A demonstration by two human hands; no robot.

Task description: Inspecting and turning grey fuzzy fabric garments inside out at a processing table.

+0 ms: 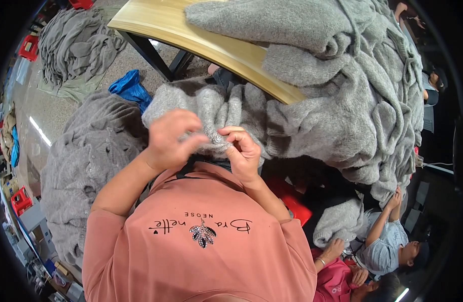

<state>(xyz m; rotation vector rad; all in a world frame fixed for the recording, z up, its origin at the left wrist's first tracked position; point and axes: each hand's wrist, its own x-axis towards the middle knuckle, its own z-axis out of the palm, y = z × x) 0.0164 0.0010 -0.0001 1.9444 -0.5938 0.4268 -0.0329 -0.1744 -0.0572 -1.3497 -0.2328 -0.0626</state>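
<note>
A fuzzy grey knitted garment [226, 108] hangs off the wooden table's edge toward my chest. My left hand [171, 138] pinches its near edge from the left, fingers bunched on the knit. My right hand [243, 151] grips the same edge from the right, thumb and fingers closed on a small fold. The two hands almost touch, just above my pink shirt.
A big heap of grey knitwear [352, 85] covers the wooden table [191, 35]. Another grey pile [85, 166] lies on the floor at my left, a further one [75, 45] farther back, beside a blue cloth [130, 88]. Two other people [387, 246] sit at lower right handling grey knit.
</note>
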